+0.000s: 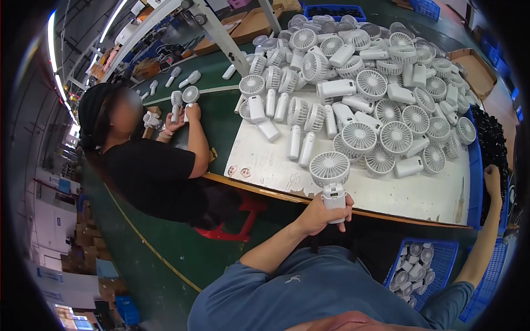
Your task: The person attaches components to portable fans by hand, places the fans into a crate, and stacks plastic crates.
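Observation:
My left hand [322, 215] is wrapped round the handle of a white handheld fan [329, 168], held upright at the table's front edge with its round grille up. A small dark display shows on the handle. At the far right, my right hand [491, 179] reaches to a blue bin [476, 190] of small black parts [490, 132]; its fingers are at the parts, and what they hold, if anything, is too small to make out. A large heap of white fans [371, 84] covers much of the white tabletop [265, 168].
On the left a co-worker in black [149, 160] handles two white fans at a green bench [215, 113]. A blue crate of fans [450, 259] stands below the table's front edge. A cardboard box [475, 71] lies behind right, and a red stool [243, 220] stands lower left.

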Motion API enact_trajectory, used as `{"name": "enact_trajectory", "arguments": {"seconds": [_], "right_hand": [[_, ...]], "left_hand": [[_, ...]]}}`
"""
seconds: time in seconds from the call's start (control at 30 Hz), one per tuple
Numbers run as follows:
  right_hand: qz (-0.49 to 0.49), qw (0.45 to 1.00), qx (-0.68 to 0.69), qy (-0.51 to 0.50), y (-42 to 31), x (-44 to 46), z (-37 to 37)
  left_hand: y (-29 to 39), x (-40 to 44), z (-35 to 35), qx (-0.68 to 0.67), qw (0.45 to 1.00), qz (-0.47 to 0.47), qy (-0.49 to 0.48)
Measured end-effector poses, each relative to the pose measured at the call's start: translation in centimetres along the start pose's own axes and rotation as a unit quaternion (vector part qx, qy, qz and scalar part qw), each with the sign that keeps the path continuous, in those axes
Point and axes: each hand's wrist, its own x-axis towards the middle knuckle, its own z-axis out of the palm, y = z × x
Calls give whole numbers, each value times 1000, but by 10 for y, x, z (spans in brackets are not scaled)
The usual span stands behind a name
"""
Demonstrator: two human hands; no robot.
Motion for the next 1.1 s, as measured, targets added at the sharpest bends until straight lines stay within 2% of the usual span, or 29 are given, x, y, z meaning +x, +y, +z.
{"name": "enact_trajectory", "arguments": {"seconds": [0.17,0.2,0.27,0.4,0.47,0.5,0.53,0.57,0.6,0.63,0.67,0.7,0.73,0.8,0.83,0.87,0.9,0.93,1.0,1.03,1.1], "right_hand": [[-1,1000,-7,-20,18,4,3],[-2,1000,-7,-20,0,1,-3],[173,977,100,-73,-61,-9,-24],[174,976,99,-90,-58,-5,-25],[179,967,178,-41,-66,-5,-32],[175,953,239,-64,-54,-2,-39],[175,953,240,-66,-67,-5,-42],[141,954,265,21,-80,-10,-43],[105,946,287,107,-108,-17,-46],[95,952,278,83,-137,-25,-49],[66,932,356,33,-184,-41,-48],[19,899,436,38,-255,-66,-46],[7,896,444,-16,-318,-91,-48],[39,858,495,-132,-409,-145,-41],[25,822,549,-152,-447,-170,-31],[-39,814,550,-181,-463,-187,-18],[-61,805,560,-188,-479,-201,-5],[-64,805,554,-201,-489,-211,5],[-41,789,593,-156,-500,-224,18],[-41,788,595,-156,-505,-224,16],[-58,895,439,-60,-510,-222,11]], "left_hand": [[-1,1,-2,2,1000,3,14],[-2,1,-2,2,1000,6,14],[-2,0,-1,2,1000,6,16],[-1,1,-1,12,1000,6,18],[-1,1,-1,15,1000,7,20],[-1,1,-1,26,999,5,17],[-1,1,0,37,999,3,15],[-1,2,0,38,999,2,17],[-3,3,2,44,999,-10,12],[-5,5,4,49,999,-23,7],[-6,7,10,49,998,-23,9],[-6,11,18,55,998,-27,4],[-9,15,25,62,998,-31,-1],[-17,22,36,64,997,-37,-12],[-19,24,45,58,998,-16,-7],[-21,26,50,53,999,6,-3],[-24,27,51,42,999,14,2],[-25,28,49,45,999,12,2],[-25,28,45,69,997,18,22],[-25,27,44,61,998,16,27],[-24,24,45,63,996,22,56]]}}
